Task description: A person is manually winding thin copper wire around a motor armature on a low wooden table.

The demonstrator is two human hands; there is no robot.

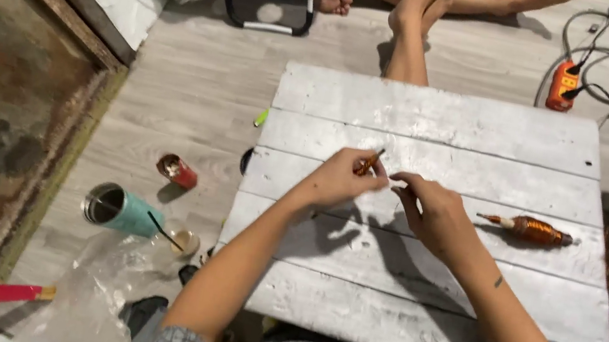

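Bare board (pixel 417 291), copper spindle (pixel 529 229) rightward

Thin copper-coloured stick (pixel 369 161) mostly hidden within left-hand fingers (pixel 357 179)

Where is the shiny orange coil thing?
In the head view, the copper-wound coil lies on the white plank board, at its right side, just right of the right hand and not touched by it.

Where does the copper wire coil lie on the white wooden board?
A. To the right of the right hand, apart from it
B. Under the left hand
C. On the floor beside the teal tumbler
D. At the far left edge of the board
A: the copper wire coil rests on the white wooden board, clear of the right hand.
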